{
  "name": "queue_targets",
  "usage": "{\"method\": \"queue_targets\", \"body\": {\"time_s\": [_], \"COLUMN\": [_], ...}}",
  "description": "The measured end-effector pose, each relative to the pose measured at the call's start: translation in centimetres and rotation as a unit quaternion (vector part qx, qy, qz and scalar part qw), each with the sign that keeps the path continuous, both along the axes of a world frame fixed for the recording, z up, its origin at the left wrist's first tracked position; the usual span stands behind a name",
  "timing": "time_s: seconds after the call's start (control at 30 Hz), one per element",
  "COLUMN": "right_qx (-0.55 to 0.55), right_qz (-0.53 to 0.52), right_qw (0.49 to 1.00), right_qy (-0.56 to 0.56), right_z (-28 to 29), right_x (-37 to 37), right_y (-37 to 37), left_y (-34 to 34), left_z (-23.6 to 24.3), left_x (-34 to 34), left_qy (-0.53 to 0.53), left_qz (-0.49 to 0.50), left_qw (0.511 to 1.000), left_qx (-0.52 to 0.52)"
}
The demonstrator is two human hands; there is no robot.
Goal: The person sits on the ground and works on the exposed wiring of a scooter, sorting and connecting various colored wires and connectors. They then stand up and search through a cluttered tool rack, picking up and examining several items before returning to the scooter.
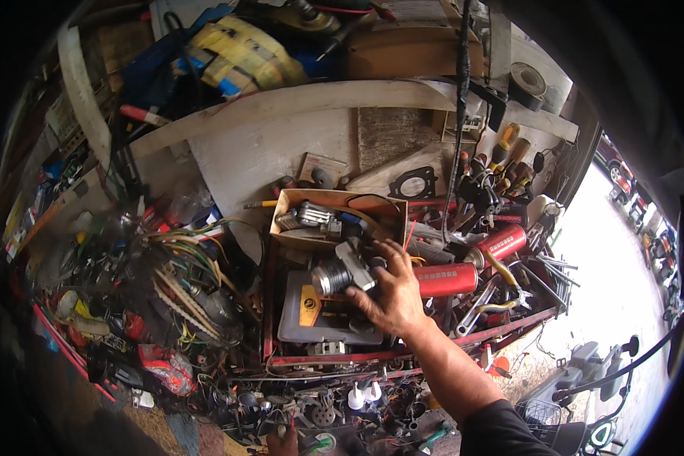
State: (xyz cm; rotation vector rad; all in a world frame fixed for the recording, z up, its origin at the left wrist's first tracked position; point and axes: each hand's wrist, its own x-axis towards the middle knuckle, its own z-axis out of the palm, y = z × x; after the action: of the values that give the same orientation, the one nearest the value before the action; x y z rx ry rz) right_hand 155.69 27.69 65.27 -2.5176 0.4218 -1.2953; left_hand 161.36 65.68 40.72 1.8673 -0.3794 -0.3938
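Note:
My right hand (pixel 400 296) reaches in from the lower right over a red-edged tray (pixel 267 327). Its thumb and fingers are around the side of a grey metal part with a ribbed, dark round end (pixel 340 272), which looks like a carburettor. Beneath this part lies a flat grey case with a yellow label (pixel 292 308). Just behind is an open cardboard box (pixel 342 242) with metal pieces inside. A red spray can (pixel 447 280) lies right beside my fingers. Only a bit of my left hand (pixel 283 441) shows at the bottom edge, its fingers too dark to read.
Wrenches (pixel 475 308), another red can (pixel 501 243) and long bolts (pixel 558 266) crowd the tray's right side. Tangled wires (pixel 194 281) heap up at left. Screwdrivers (pixel 505 144) stand at the back right. A dark cable (pixel 461 99) hangs down. Small parts (pixel 323 414) cover the near area.

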Motion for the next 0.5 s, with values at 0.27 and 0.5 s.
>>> {"method": "queue_targets", "body": {"time_s": [0.27,0.5], "right_qx": [-0.007,-0.017], "right_qz": [-0.15,-0.124], "right_qw": [0.988,0.982], "right_qy": [0.047,0.143], "right_z": [5.6,3.8], "right_x": [5.3,2.4], "right_y": [-2.9,-5.4], "left_y": [2.3,4.4], "left_z": [0.6,1.1], "left_x": [-0.3,-0.7], "left_qy": [0.157,0.195], "left_qz": [0.04,0.093], "left_qw": [0.987,0.976], "left_qx": [-0.008,-0.035]}}
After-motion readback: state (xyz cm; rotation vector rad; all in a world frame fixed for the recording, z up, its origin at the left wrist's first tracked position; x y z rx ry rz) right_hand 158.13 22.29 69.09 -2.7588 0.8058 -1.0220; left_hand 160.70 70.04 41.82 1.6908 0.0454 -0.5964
